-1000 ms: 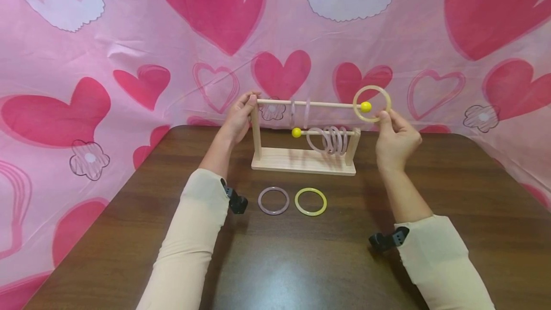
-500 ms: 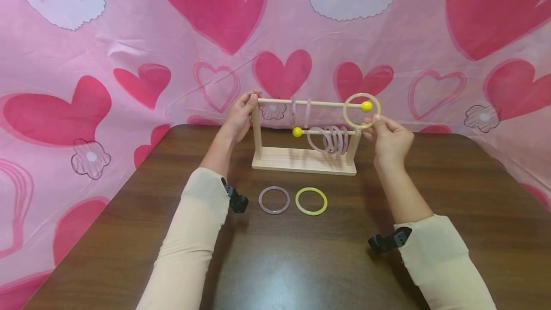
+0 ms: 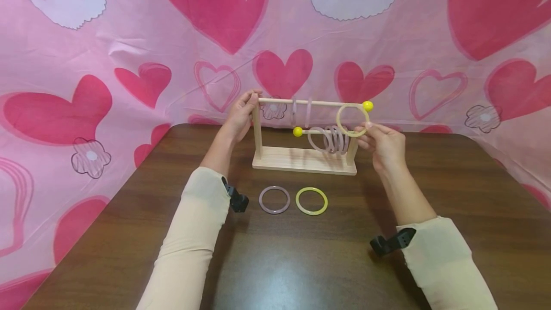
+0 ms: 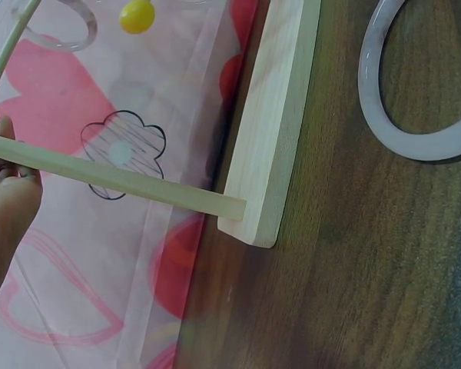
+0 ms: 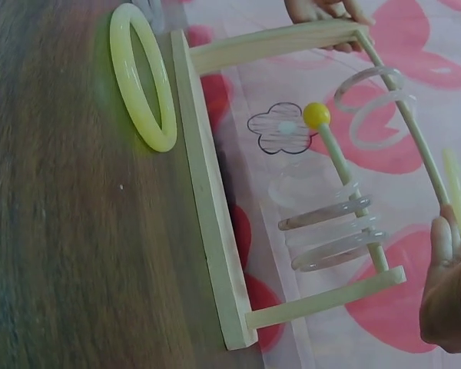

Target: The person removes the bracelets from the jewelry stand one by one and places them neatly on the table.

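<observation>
A wooden stand (image 3: pixel 301 159) with two rods rises from the table. My left hand (image 3: pixel 241 116) grips the top of its tall left post, thumb in front. My right hand (image 3: pixel 387 147) pinches a pale yellow ring (image 3: pixel 338 122) by its lower right edge. That ring overlaps the upper rod just left of the yellow ball (image 3: pixel 368 105) at its tip; in the right wrist view it appears edge-on as a yellow ring (image 5: pixel 457 192) beside the fingers. Two pale lilac rings (image 3: pixel 308 113) hang on the upper rod. Several more lilac rings (image 3: pixel 346 145) hang on the lower rod.
On the brown table (image 3: pixel 275 262), in front of the stand, lie a lilac ring (image 3: pixel 260 200) and a yellow ring (image 3: pixel 298 202). A pink cloth (image 3: pixel 284 23) printed with hearts hangs behind. Black wrist cameras sit at both sleeve cuffs.
My right hand has moved left and slightly down, carrying the pale yellow ring from around the yellow ball to left of it. The left hand keeps its grip on the post.
</observation>
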`<state>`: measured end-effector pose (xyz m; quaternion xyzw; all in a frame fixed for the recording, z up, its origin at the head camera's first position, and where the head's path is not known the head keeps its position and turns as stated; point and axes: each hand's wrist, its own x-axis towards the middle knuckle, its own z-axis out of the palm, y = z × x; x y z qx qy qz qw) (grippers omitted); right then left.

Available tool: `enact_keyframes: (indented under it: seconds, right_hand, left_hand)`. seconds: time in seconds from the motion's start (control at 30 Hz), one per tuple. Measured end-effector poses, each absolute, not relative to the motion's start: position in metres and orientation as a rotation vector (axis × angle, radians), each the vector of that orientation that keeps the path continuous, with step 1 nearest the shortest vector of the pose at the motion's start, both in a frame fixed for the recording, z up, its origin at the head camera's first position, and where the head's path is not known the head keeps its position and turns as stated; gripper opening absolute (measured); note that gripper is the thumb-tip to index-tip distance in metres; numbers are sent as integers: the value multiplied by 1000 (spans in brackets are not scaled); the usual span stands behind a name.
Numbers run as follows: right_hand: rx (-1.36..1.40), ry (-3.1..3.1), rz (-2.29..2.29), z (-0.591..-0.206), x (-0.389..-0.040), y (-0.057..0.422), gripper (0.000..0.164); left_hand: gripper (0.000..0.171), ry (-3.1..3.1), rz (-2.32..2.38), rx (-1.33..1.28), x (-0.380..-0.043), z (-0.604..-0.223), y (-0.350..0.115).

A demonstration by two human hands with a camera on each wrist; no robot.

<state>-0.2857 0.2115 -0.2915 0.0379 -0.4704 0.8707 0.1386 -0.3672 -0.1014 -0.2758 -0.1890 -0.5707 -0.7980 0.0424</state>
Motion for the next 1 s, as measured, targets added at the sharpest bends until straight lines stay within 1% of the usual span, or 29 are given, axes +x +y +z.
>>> enact_keyframes:
  seconds: [0.27,0.5,0.6,1.0]
  right_hand:
    - [155,-1529,2580,-296,-287,215,25]
    - [185,-1621,2607,-297,-287,218,20]
    - [202,-1690,2610,-298,-286,219,21]
    - [207,-2145,2449,-302,-288,219,27]
  left_hand:
    - [14,-1748,-2444,-585,-368,-277,-102]
    - [14,-1755,-2438,-586,-369,-277,-102]
    - [14,-1756,-2439,-586,-369,-277,-102]
    - [16,-1755,-2445,-567,-368,-276,-102]
